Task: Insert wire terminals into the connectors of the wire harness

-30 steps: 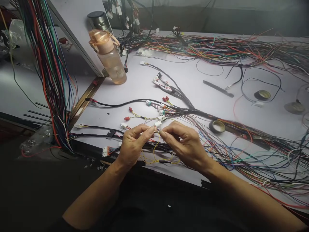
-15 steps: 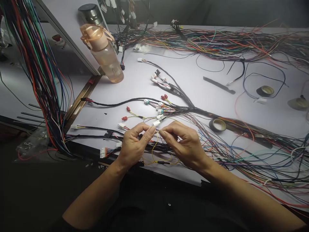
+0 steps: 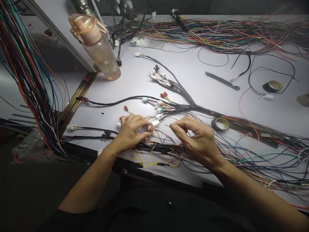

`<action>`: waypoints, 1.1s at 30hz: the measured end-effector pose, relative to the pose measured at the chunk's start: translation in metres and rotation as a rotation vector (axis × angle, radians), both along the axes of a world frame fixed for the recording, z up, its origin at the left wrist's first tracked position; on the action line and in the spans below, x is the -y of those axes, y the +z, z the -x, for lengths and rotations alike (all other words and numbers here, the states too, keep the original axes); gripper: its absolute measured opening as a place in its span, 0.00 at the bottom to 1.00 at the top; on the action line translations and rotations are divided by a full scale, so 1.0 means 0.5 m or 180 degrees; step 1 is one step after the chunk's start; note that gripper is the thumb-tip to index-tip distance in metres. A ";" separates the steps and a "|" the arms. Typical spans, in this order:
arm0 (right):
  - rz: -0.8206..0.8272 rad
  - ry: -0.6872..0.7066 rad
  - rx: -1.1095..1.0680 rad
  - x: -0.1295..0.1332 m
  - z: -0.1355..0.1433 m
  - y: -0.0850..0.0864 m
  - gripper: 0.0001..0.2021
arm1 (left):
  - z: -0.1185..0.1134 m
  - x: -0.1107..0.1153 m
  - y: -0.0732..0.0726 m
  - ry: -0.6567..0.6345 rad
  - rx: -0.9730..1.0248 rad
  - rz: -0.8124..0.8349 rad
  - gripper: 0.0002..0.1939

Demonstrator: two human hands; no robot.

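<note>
My left hand (image 3: 131, 130) lies over the wiring at the table's front, thumb and forefinger apart. Just beyond its fingertips is a small white-and-orange connector (image 3: 151, 128) with several thin wires running from it. A white connector (image 3: 155, 123) sits right behind that one. My right hand (image 3: 195, 137), to the right, pinches a thin wire whose short tip (image 3: 166, 125) points left toward the connectors. The rest of this wire is hidden by the fingers. Yellow wires (image 3: 154, 151) loop below, between the hands.
A taped black harness (image 3: 205, 111) branches across the white table, with red connectors (image 3: 164, 95) on one branch. Tape rolls (image 3: 220, 123) lie at right. An orange-topped bottle (image 3: 101, 54) stands at back left, beside a hanging wire bundle (image 3: 29, 74). Loose wires (image 3: 212, 38) cover the back.
My hands have drawn apart. The left has opened its pinch and shifted left; the right has moved right with a wire tip in its fingers. The whole view has shifted slightly.
</note>
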State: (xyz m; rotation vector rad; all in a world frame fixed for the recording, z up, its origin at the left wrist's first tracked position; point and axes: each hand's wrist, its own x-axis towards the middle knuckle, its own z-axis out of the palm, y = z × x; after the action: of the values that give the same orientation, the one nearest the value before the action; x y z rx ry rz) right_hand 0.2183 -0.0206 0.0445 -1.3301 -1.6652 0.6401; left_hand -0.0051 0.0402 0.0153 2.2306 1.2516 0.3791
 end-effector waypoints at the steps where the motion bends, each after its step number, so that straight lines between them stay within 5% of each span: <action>1: 0.0002 -0.0008 -0.0002 0.000 -0.002 -0.002 0.08 | -0.001 -0.002 -0.003 -0.0032 0.0026 -0.0022 0.10; 13: 0.0044 -0.0114 -0.0123 -0.001 -0.012 0.006 0.07 | -0.025 0.001 0.005 0.0126 0.2290 0.1143 0.11; 24: 0.0056 -0.0221 -0.0244 0.008 -0.024 -0.005 0.08 | -0.037 0.008 0.022 0.0475 0.2395 0.2243 0.12; 29: 0.0084 -0.0301 -0.0333 0.000 -0.035 0.016 0.08 | -0.070 0.003 0.036 0.0755 0.3139 0.1964 0.13; 33: 0.0090 -0.0376 -0.0460 -0.010 -0.042 0.021 0.08 | -0.101 0.004 0.015 0.1081 0.3684 0.2188 0.15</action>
State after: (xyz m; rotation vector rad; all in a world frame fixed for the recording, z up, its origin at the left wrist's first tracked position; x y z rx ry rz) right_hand 0.2392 -0.0154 0.0550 -1.3586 -1.4558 0.6755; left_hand 0.0455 0.0380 0.0226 0.8970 0.8596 0.9941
